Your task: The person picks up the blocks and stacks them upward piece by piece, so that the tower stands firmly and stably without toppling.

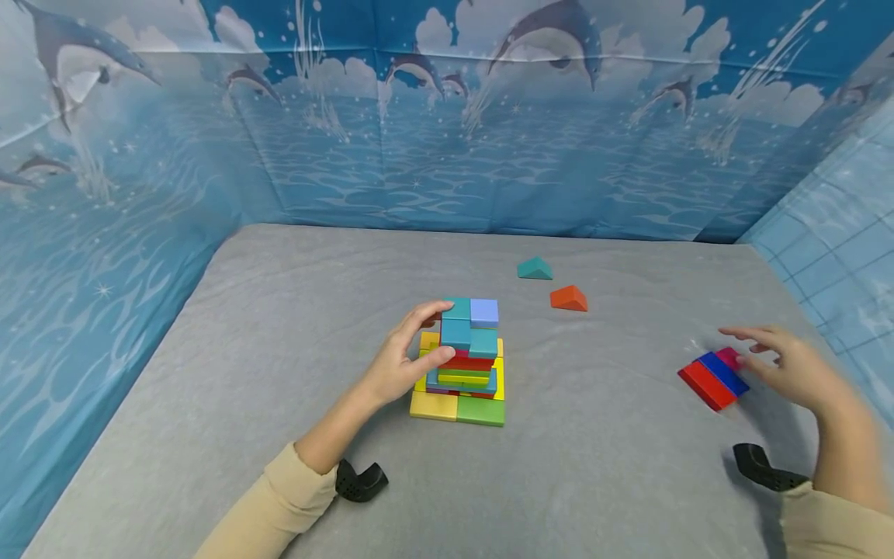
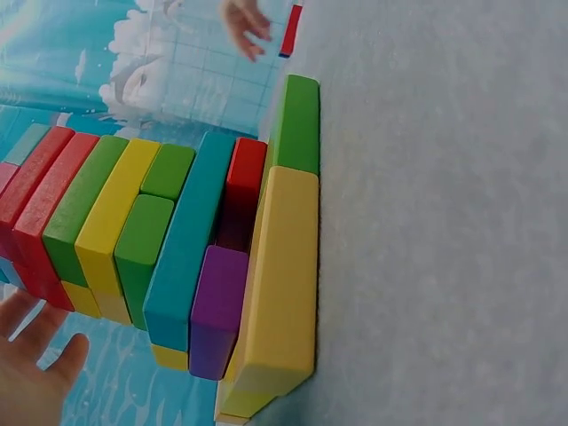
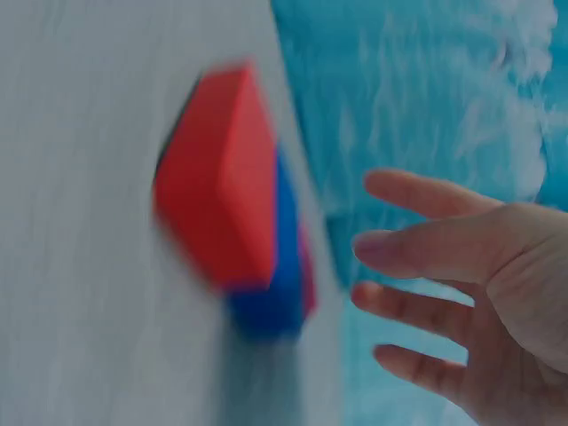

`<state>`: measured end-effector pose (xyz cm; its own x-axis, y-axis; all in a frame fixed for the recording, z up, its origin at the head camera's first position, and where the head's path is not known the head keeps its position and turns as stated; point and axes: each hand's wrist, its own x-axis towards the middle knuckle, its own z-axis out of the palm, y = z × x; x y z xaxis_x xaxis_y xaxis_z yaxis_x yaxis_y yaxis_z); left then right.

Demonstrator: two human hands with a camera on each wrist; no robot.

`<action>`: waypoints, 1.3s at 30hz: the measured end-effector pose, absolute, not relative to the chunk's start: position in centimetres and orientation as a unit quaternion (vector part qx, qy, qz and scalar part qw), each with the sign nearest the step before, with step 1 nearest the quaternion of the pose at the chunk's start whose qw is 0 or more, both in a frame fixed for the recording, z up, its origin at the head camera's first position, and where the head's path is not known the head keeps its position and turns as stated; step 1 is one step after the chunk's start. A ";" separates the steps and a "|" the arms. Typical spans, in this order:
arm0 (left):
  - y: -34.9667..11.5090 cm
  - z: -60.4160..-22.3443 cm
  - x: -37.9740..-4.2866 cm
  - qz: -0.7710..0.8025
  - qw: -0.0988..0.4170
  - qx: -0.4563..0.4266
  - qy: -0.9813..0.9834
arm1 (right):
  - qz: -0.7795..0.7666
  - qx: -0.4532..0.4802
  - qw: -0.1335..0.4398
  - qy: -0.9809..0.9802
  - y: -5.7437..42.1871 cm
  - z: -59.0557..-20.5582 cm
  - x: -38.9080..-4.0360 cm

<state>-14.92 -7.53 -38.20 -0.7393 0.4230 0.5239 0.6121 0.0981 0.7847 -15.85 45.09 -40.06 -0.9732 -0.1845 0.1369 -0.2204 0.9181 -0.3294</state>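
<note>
In the head view a layered tower of coloured wooden blocks [image 1: 480, 411] rises mid-table, with blue and lavender blocks on top. My left hand [image 1: 412, 349] rests at the tower's upper left side, fingers lightly bent around the corner. Its fingers [image 2: 37, 330] also appear beside the upper layers in the left wrist view. Farther right, a red block [image 1: 705, 386], a blue block [image 1: 725, 374] and a magenta block [image 1: 730, 357] sit side by side. My right hand [image 1: 792, 365] hovers next to the magenta one, fingers relaxed and spread; the right wrist view shows it holding nothing.
Behind the tower to the right lie a teal triangular block [image 1: 535, 269] and an orange block [image 1: 569, 299] with sloped sides. Blue dolphin-print curtains [image 1: 419, 171] hang around the grey cloth-covered table [image 1: 314, 295]. Black curved wrist pieces [image 1: 361, 481] show at both sleeves.
</note>
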 end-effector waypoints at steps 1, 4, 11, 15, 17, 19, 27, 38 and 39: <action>-7.5 -37.8 -14.7 -0.571 0.083 -0.350 -0.738 | 0.169 0.100 0.028 -0.980 45.5 -40.3 -15.6; -7.5 -36.6 -14.0 -0.570 0.083 -0.350 -0.739 | 0.202 0.105 -0.019 -0.974 46.2 -40.8 -15.2; -7.7 -38.2 -14.9 -0.570 0.083 -0.354 -0.737 | 0.221 0.057 -0.014 -0.974 46.6 -41.8 -15.1; -7.8 -38.9 -15.3 -0.571 0.084 -0.359 -0.733 | 0.233 0.005 -0.022 -0.972 46.6 -41.8 -15.3; -7.8 -38.9 -15.3 -0.569 0.084 -0.360 -0.734 | 0.239 -0.007 -0.007 -0.971 46.3 -41.5 -15.3; -7.8 -39.0 -15.4 -0.567 0.088 -0.364 -0.733 | 0.240 -0.008 0.020 -0.970 47.0 -42.2 -16.1; -7.5 -37.5 -15.0 -0.571 0.115 -0.389 -0.714 | 0.288 0.094 0.081 -0.950 37.1 -35.1 -16.0; -7.1 -36.9 -14.7 -0.571 0.109 -0.371 -0.724 | 0.337 0.343 0.177 -0.859 21.2 -30.9 -14.2; -7.2 -37.3 -14.9 -0.571 0.108 -0.369 -0.725 | 0.339 0.350 0.170 -0.857 20.2 -30.8 -14.0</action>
<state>-14.91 -7.19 -37.32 -0.7041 0.4118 0.5785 0.6592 0.0762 0.7481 -13.95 20.24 -30.80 -0.6975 -0.4833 0.5291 -0.7145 0.5254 -0.4620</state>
